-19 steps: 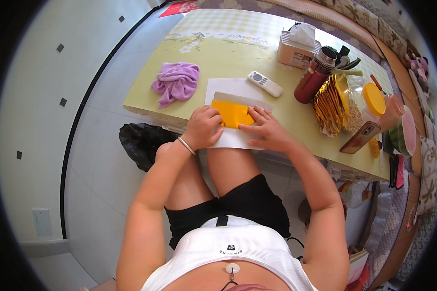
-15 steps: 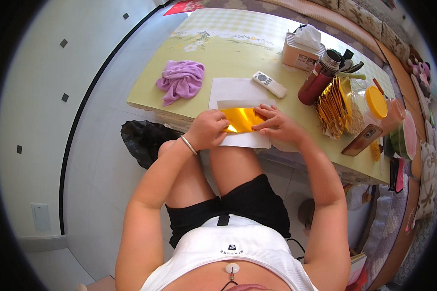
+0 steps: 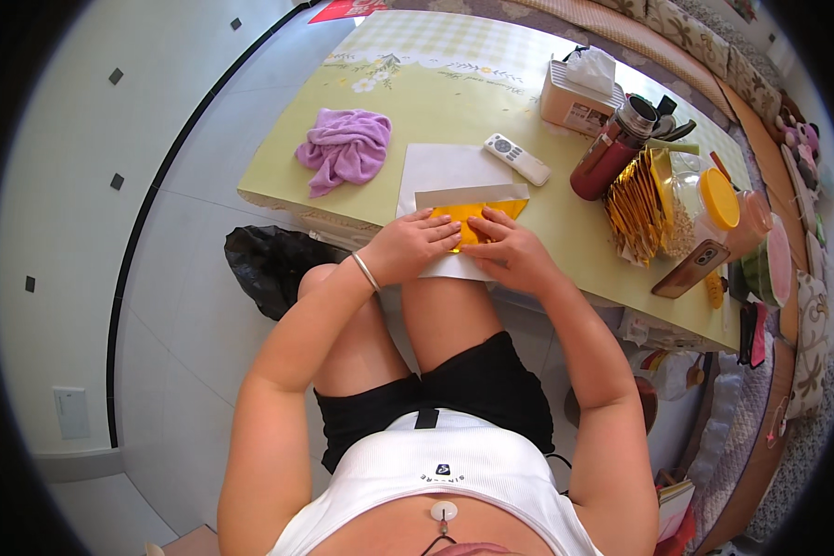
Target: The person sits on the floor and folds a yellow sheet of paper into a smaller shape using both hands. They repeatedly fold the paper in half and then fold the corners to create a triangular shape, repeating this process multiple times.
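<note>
A sheet of gold foil paper (image 3: 461,213) lies on a white sheet (image 3: 440,165) at the table's near edge, with a grey strip (image 3: 468,195) showing along its far side. My left hand (image 3: 406,245) rests on the foil from the left, fingers stretched flat across it. From the right, my right hand (image 3: 511,252) lies on the same foil, its fingers extended and close to the left fingertips. Both hands cover much of the gold, so any folds beneath are hidden.
A purple cloth (image 3: 345,148) is left of the paper, a white remote (image 3: 517,159) beyond it. On the right stand a tissue box (image 3: 576,100), a dark red flask (image 3: 607,157), stacked gold pieces (image 3: 638,199), a yellow-lidded jar (image 3: 718,198) and a phone (image 3: 690,269). A black bag (image 3: 273,273) hangs below.
My hands have come closer together over the foil. My left fingers now lie flat instead of gripping its left edge. Less gold shows, and more of the grey strip is visible.
</note>
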`<state>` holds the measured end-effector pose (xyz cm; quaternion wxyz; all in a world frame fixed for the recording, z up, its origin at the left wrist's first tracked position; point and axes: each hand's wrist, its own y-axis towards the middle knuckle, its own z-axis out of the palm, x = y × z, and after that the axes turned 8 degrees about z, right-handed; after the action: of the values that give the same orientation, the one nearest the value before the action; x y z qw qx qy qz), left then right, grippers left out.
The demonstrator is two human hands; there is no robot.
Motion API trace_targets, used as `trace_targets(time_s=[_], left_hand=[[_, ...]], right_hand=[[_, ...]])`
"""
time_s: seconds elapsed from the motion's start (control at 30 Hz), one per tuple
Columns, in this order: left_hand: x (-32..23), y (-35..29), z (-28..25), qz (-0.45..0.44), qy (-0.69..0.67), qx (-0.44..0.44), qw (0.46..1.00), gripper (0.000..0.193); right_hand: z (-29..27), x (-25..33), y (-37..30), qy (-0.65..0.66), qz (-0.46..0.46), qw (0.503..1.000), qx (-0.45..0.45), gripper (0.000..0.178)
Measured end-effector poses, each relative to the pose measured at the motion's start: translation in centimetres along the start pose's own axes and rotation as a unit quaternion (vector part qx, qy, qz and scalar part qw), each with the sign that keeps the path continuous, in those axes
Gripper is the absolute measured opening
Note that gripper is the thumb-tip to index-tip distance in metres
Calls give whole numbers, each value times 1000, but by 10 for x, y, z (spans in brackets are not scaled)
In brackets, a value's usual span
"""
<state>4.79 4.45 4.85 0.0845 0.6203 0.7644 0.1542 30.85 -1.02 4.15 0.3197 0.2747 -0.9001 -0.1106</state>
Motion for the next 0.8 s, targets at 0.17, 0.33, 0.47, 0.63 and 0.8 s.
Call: trace_targets(time_s=[0.17,0.33,0.47,0.63,0.8], left_hand=[[7,-26,0,-51,43,-28,997,29],[6,-23,-6,-127,-100,-101,982,25],[21,-21,-9,-159,-243,-105,951,36],[22,-12,-25,-150,-243,-43,957,33],[3,-14,-29,-146,-143,28,978,42]], right_hand=[[-4,-2,0,5,-14,1000,16,32],[12,-3,0,45,51,997,-31,25],[24,28,17,14,89,992,-89,22],[34,36,20,-51,100,986,-123,20],[34,32,17,-27,82,987,-132,19]])
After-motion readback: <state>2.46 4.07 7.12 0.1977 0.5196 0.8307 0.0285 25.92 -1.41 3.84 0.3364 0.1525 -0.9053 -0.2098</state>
